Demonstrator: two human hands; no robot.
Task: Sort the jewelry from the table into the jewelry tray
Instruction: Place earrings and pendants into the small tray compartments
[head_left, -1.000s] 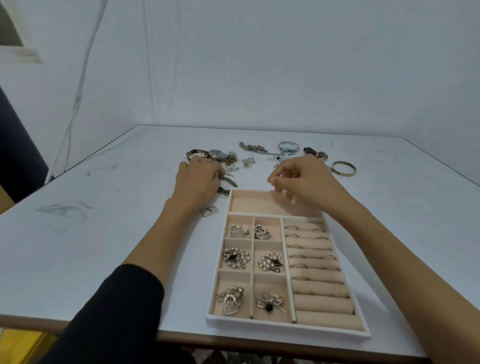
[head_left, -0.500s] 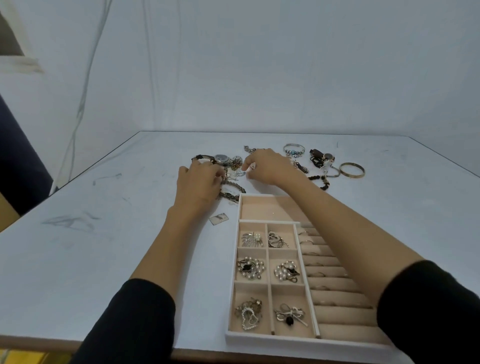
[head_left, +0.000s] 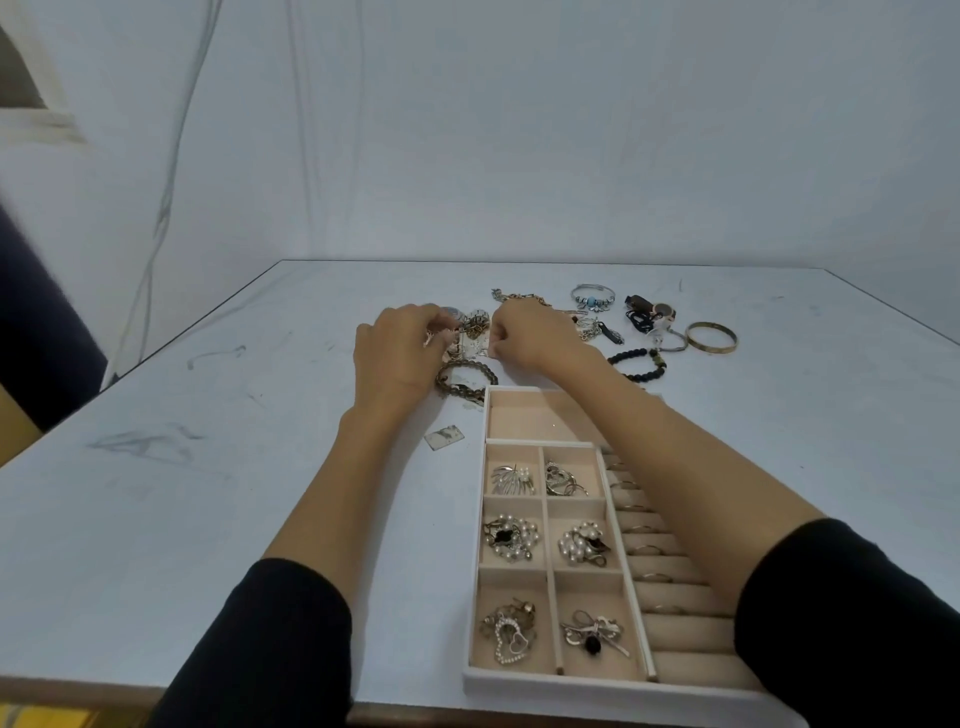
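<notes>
The white jewelry tray (head_left: 571, 688) lies at the front right. Its small compartments hold pearl and silver brooches (head_left: 511, 538), and its ring rolls (head_left: 670, 597) are partly hidden under my right forearm. Beyond the tray's far end sits a silver and gold jewelry tangle (head_left: 474, 332). My left hand (head_left: 397, 356) grips the tangle's left side with curled fingers. My right hand (head_left: 524, 338) pinches its right side. A bronze chain bracelet (head_left: 466, 378) lies just below the tangle.
More loose jewelry lies at the back right: a black bead bracelet (head_left: 636, 365), a gold bangle (head_left: 711, 338), a blue bead bracelet (head_left: 592, 296) and a watch (head_left: 655, 315). A small metal plate (head_left: 444, 436) lies left of the tray. The wall stands behind the table.
My right hand has moved from above the tray's far compartment out to the jewelry tangle, next to my left hand. My left hand has stayed at the pile.
</notes>
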